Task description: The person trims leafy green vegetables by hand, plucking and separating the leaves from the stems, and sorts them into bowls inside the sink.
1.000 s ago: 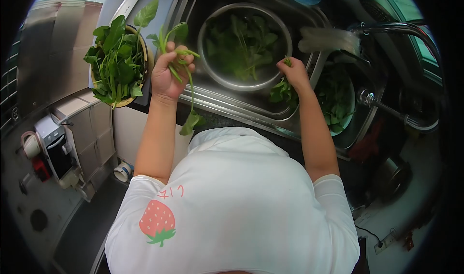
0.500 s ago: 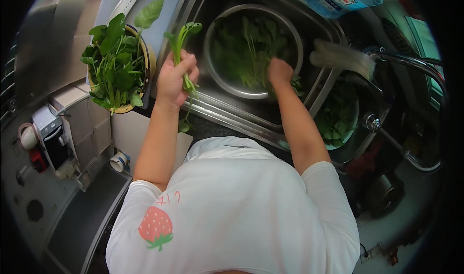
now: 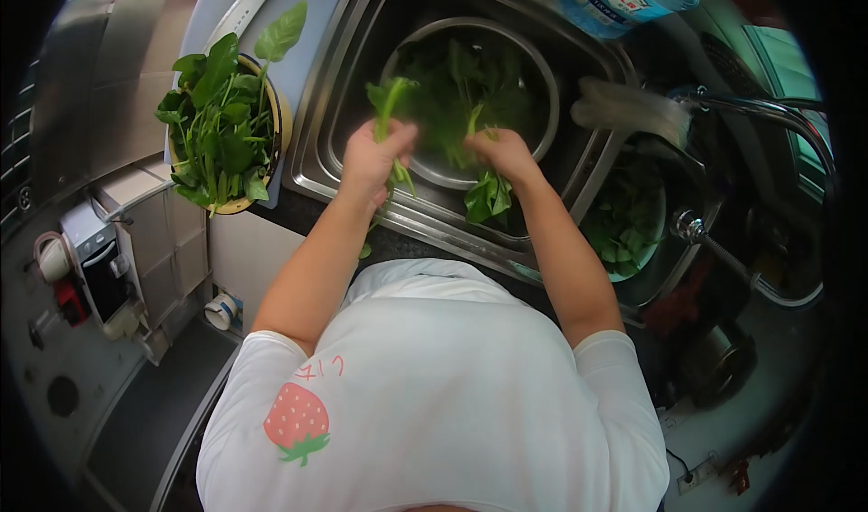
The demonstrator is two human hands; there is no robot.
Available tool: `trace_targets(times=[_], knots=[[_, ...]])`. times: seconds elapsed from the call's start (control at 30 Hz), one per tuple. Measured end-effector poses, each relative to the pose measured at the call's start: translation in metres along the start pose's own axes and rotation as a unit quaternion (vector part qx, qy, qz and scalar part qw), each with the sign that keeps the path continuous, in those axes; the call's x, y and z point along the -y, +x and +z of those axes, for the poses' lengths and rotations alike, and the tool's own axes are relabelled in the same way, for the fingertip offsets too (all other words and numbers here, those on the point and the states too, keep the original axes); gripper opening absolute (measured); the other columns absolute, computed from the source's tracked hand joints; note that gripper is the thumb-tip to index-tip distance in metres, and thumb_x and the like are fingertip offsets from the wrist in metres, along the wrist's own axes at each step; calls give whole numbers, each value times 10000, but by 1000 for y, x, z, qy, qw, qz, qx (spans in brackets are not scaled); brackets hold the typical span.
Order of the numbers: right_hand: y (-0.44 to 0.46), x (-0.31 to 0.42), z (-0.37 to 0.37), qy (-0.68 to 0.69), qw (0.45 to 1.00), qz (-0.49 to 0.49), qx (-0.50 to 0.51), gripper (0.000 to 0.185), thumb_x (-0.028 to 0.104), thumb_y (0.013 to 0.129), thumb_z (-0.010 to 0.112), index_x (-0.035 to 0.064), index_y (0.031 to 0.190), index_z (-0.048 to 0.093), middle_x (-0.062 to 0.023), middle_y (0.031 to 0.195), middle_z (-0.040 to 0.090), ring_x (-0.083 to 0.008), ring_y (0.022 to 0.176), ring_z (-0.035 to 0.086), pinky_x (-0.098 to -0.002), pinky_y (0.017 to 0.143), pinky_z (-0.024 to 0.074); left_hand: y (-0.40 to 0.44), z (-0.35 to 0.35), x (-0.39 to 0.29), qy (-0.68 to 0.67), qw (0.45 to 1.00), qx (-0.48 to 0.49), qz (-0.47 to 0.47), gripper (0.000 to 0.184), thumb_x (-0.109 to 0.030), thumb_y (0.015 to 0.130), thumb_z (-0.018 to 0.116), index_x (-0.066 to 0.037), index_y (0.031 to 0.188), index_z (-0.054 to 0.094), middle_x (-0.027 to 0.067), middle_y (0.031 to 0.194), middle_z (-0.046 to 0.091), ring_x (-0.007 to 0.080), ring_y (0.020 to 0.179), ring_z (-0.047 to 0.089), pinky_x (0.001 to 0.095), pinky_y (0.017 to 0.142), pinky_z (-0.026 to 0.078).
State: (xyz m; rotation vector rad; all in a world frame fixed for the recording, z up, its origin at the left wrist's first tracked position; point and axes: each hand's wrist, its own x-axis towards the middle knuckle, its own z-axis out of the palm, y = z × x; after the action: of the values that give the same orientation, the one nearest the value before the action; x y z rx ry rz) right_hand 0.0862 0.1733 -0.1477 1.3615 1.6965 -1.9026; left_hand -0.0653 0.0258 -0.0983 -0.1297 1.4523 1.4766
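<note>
My left hand (image 3: 369, 161) is closed round a small bunch of leafy green stems (image 3: 391, 105), tops pointing up, in front of the metal basin's near left side. My right hand (image 3: 508, 157) pinches a leafy green sprig (image 3: 489, 199); its leaves hang below the fingers and a pale stem sticks up above them. Both hands are over the sink's near part, a short gap apart. Beyond them the round metal basin (image 3: 551, 96) holds more leafy greens (image 3: 466, 74), partly hidden by my hands and blurred.
On the left stands a yellow-rimmed bowl (image 3: 283, 132) heaped with greens, near a knife (image 3: 244, 10) on a pale board (image 3: 312, 6). A blue bottle (image 3: 619, 1) is at the back right. The faucet (image 3: 750, 105) and another bowl (image 3: 658, 241) of greens lie right.
My left hand has moved right and toward the sink with its bunch. My right hand has come up out of the basin, leftward and nearer, with a leafy sprig now showing in it.
</note>
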Motion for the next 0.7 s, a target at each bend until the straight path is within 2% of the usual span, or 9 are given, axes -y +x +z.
trace_targets(times=[0.03, 0.13, 0.2, 0.23, 0.33, 0.4, 0.43, 0.53, 0.7], knots=[[-19, 9, -1, 107, 993, -32, 33, 229, 231, 759, 685, 15, 821, 641, -27, 692, 610, -111, 620, 555, -250, 565, 421, -1, 6, 6, 15, 1000, 0, -10, 164, -100, 780, 696, -70, 785, 534, 29, 684, 560, 89, 494, 486, 185, 455, 392], [-62, 22, 12, 171, 979, -101, 38, 230, 226, 767, 696, 12, 798, 619, 21, 652, 555, -50, 573, 460, -206, 519, 354, -8, 26, 15, 17, 999, 24, -21, 165, -108, 777, 700, -72, 805, 542, 50, 755, 616, 81, 509, 500, 201, 480, 417], [-75, 17, 28, 142, 974, -173, 27, 247, 241, 777, 690, 5, 792, 618, 12, 631, 563, -59, 563, 467, -222, 516, 361, -16, 36, 14, -28, 997, 66, 10, 169, -73, 765, 702, -60, 832, 548, 53, 772, 624, 90, 568, 550, 210, 529, 456], [-81, 18, 34, 63, 979, -194, -23, 254, 259, 782, 685, 14, 793, 619, -11, 588, 547, -66, 534, 451, -232, 500, 361, -20, 37, 11, -16, 997, 67, 27, 172, -61, 762, 701, -51, 849, 553, 55, 779, 626, 96, 600, 568, 213, 550, 466], [-101, 29, 33, -31, 957, -275, -87, 249, 271, 748, 711, 51, 837, 637, -82, 649, 609, -184, 532, 565, -273, 496, 415, -33, 38, -4, 14, 994, 77, 78, 196, -31, 755, 696, -27, 899, 564, 64, 800, 634, 118, 695, 613, 219, 609, 490], [-113, 44, 22, -50, 886, -389, -247, 210, 224, 738, 707, 66, 865, 652, -80, 719, 635, -225, 597, 607, -293, 520, 452, -45, 34, -17, 27, 990, 95, 102, 215, -20, 754, 692, -12, 930, 569, 74, 817, 638, 134, 755, 631, 218, 642, 497], [-112, 47, 9, -173, 789, -477, -345, 172, 162, 733, 690, 82, 882, 657, -61, 719, 625, -218, 595, 600, -305, 515, 460, -52, 34, -22, 38, 989, 93, 112, 208, -11, 757, 686, -3, 936, 582, 84, 835, 642, 137, 764, 631, 217, 657, 495], [-124, 64, -7, -297, 704, -529, -370, 215, 102, 666, 683, 108, 878, 654, -10, 629, 560, -177, 563, 556, -304, 485, 431, -66, 35, -26, 66, 983, 97, 139, 189, -7, 756, 685, 2, 922, 595, 83, 831, 640, 140, 774, 630, 223, 684, 489], [-119, 70, -11, -367, 627, -572, -380, 194, 112, 620, 689, 116, 805, 632, 4, 615, 535, -160, 554, 539, -298, 482, 421, -83, 37, -26, 76, 977, 123, 156, 179, 0, 750, 688, -6, 910, 607, 54, 824, 633, 119, 759, 608, 224, 709, 469]])
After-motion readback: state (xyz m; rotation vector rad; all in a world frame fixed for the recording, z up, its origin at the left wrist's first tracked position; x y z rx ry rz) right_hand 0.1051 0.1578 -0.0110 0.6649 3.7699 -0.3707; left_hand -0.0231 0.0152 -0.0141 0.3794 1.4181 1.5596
